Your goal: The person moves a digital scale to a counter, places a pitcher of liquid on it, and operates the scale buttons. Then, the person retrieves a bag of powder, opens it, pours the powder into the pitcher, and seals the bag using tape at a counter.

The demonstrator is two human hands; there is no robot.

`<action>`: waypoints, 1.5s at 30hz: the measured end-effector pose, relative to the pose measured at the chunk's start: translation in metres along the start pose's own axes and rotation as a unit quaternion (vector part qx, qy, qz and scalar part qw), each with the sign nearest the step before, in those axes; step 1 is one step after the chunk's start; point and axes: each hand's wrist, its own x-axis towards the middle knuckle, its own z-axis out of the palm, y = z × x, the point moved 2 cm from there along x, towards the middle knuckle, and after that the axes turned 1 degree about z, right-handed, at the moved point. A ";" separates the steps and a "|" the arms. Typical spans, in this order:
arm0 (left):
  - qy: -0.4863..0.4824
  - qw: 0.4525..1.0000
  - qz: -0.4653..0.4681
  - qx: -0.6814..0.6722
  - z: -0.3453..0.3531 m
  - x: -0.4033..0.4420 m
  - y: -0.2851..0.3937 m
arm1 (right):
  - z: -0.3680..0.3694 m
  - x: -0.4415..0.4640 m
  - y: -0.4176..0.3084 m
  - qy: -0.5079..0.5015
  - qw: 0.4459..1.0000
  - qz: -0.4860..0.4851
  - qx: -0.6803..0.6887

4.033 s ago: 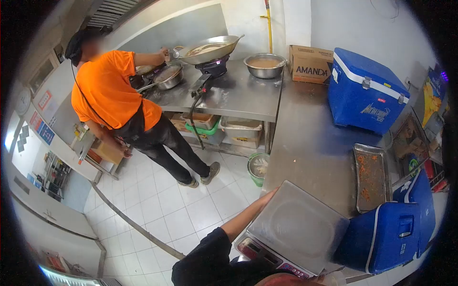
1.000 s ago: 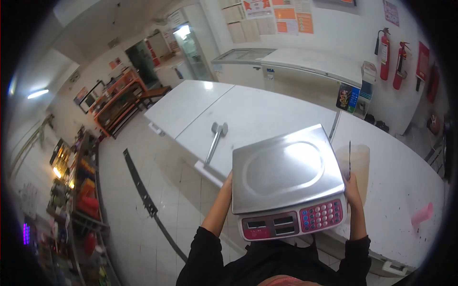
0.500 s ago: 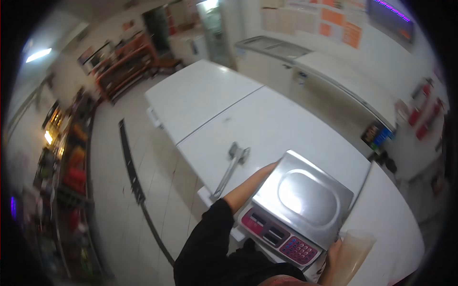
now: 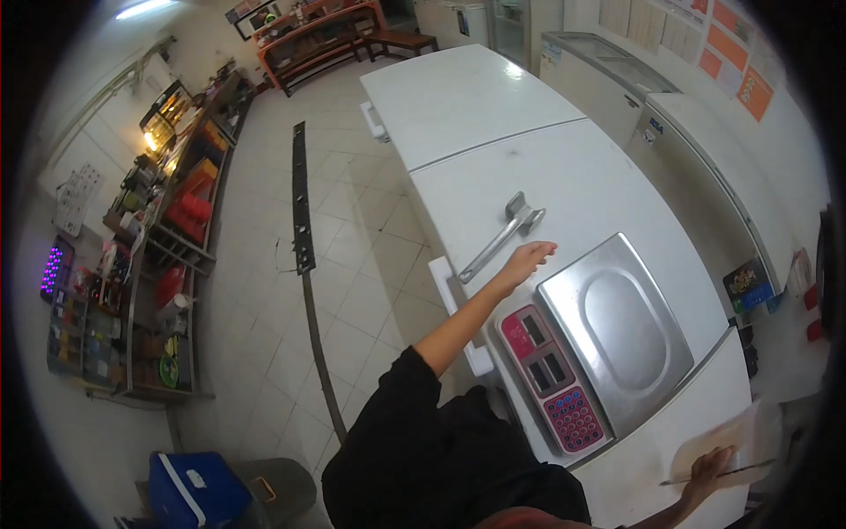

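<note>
My left hand (image 4: 532, 258) is held out over the white freezer lid (image 4: 564, 181), between the scale and a metal tool. Its fingers are stretched out with nothing in them. The digital scale (image 4: 627, 331) has a steel platter and a red keypad panel facing my body. Just beyond the hand lies the silver meat mallet (image 4: 502, 242), its head pointing away from me. At the lower right, my right hand (image 4: 708, 467) is closed on a translucent plastic bag (image 4: 736, 435) with a thin dark strip along it.
Another white chest freezer (image 4: 696, 141) stands along the right wall. A shelving counter (image 4: 167, 247) with goods lines the left side. A blue cooler box (image 4: 198, 494) sits at the lower left. A dark strip (image 4: 302, 194) runs along the tiled floor.
My left hand has come off the scale's far side and now extends above the lid. The right hand has moved right, away from the scale, with the bag. The view has turned.
</note>
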 end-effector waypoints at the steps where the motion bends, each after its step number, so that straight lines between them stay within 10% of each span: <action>1: 0.031 1.000 0.004 0.000 -0.007 -0.020 -0.002 | 0.005 0.007 0.000 -0.043 0.998 -0.011 0.033; 9: 0.170 0.985 0.017 0.002 -0.048 -0.135 -0.042 | 0.140 0.020 0.038 -0.431 0.848 0.117 0.286; 17: 0.229 0.972 -0.045 -0.031 -0.034 -0.186 -0.054 | 0.210 -0.018 0.016 -0.567 0.792 -0.064 0.217; 24: 0.184 0.979 0.079 0.038 0.015 -0.181 -0.079 | 0.208 -0.027 -0.014 -0.402 0.898 -0.155 0.087; 32: 0.152 0.865 0.293 0.377 0.086 -0.198 -0.057 | 0.163 -0.034 -0.022 -0.103 0.952 -0.289 -0.001; 36: -0.083 0.859 0.314 0.395 0.115 -0.207 -0.070 | 0.078 -0.027 -0.014 -0.040 0.965 -0.253 0.052; 45: -0.158 0.804 0.351 0.453 0.167 -0.223 -0.077 | -0.067 -0.049 0.097 0.090 0.977 0.159 0.109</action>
